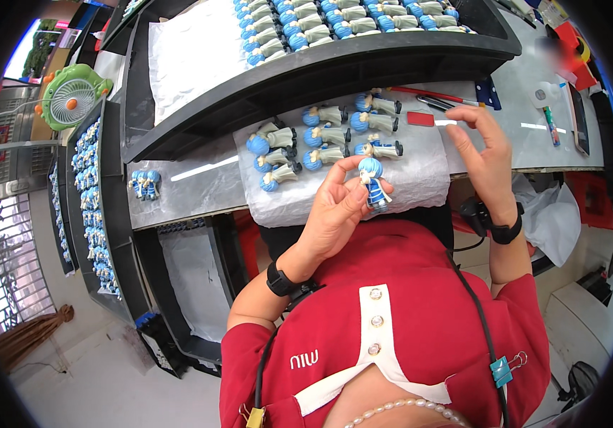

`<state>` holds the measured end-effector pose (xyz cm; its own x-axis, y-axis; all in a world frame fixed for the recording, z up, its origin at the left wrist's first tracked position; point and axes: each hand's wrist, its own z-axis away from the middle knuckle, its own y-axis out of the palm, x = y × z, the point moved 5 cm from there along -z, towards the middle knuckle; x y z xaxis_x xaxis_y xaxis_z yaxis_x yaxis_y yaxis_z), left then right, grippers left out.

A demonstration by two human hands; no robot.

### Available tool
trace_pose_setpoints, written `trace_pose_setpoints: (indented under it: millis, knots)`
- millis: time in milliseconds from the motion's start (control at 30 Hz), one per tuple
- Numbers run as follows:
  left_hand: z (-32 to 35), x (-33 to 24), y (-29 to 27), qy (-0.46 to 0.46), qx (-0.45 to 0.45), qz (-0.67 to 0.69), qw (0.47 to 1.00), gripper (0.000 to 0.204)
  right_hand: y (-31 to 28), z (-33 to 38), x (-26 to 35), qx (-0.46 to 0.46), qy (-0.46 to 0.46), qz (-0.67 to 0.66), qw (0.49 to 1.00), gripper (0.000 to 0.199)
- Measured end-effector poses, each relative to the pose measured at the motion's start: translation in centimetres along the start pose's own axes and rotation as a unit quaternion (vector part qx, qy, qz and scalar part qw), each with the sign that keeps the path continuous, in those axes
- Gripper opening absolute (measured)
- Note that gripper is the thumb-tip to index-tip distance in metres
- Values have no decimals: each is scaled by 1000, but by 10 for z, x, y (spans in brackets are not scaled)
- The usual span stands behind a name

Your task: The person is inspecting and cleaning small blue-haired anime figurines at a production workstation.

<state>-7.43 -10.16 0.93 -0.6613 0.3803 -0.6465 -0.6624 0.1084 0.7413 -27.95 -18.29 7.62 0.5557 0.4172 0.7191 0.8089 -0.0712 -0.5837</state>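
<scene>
My left hand [338, 203] is closed around a small blue-haired figurine [373, 187] in blue and white clothing, held upright over the near edge of the table. My right hand [483, 146] is raised to the right of it, thumb and forefinger curved and apart, nothing visible between them. Beyond the held figurine, several more blue-haired figurines [326, 135] in pale grey clothing lie in loose columns on a white padded cloth [420, 167]. Close to my right fingertips are a small red block [421, 119] and some pens [435, 102].
A large black tray [306, 75] with rows of figurines spans the far side. Two figurines [145, 185] stand at the table's left, beside a filled black rack [96, 207] and a green fan [71, 100]. A phone [578, 120] and a green marker [551, 127] lie at right.
</scene>
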Motion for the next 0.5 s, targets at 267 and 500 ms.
trace_pose_setpoints:
  millis: [267, 500]
  knots:
    - [-2, 6, 2, -14, 16, -11, 1000, 50, -1, -5, -21, -9, -34, 84, 996, 14]
    - [-4, 8, 6, -23, -1, -25, 999, 58, 9, -5, -35, 38, -38, 119, 991, 21]
